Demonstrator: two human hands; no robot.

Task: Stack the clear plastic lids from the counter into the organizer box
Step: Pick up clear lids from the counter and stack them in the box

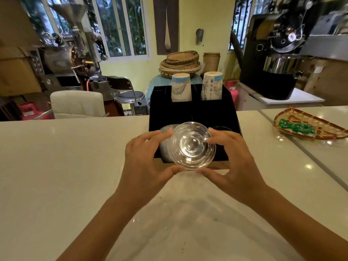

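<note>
Hands meet over the near edge of the black organizer box [194, 110]: the left hand [145, 159] and the right hand [233, 157] each pinch the rim of a clear plastic lid [192, 146] between thumb and fingertips, holding it above the box's near compartments. Behind it, in the near left compartment, more clear lids [165, 132] show dimly. Two stacks of upturned paper cups [181, 87] stand in the far compartments, and a woven tray [308, 124] lies on the pale counter [66, 166] well to the right.
</note>
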